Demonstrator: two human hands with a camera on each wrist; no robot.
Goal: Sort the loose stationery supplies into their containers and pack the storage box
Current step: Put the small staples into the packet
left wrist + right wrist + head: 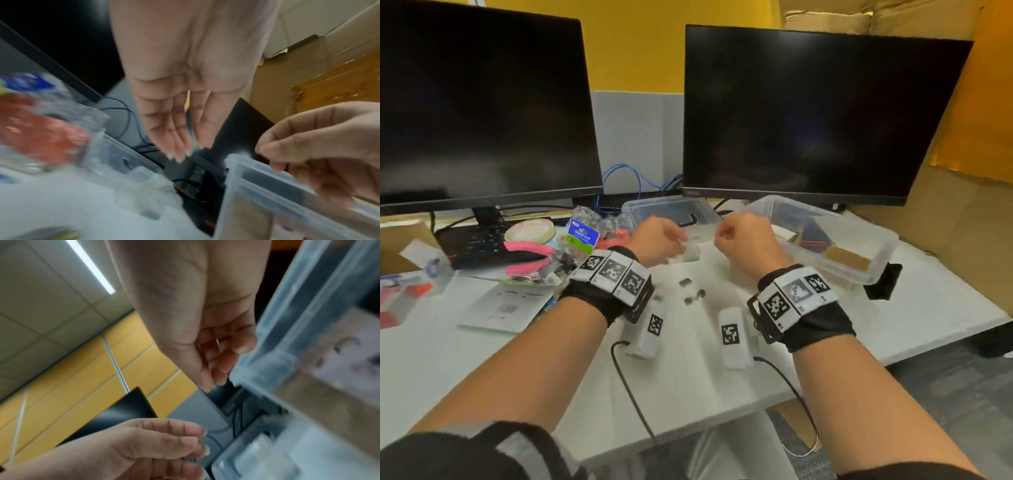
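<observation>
Both hands hover over the white table (722,377) between two clear tubs. My left hand (671,236) (179,155) has straight fingers and an empty palm, just above a small clear case (690,253). My right hand (726,234) (216,369) is curled, pinching a small metal clip (217,344) by the corner of the clear storage box (825,214) (298,305). Loose dark binder clips (685,282) lie on the table below the hands. The box holds a brown pad and dark items.
A second clear tub (671,209) sits behind the hands, under two dark monitors (808,120). At left lie a bag of clips (582,236), a tape roll (529,230), pink-handled pliers (530,257) and papers (506,305). A black block (883,281) stands at right; tagged white blocks (731,337) lie near.
</observation>
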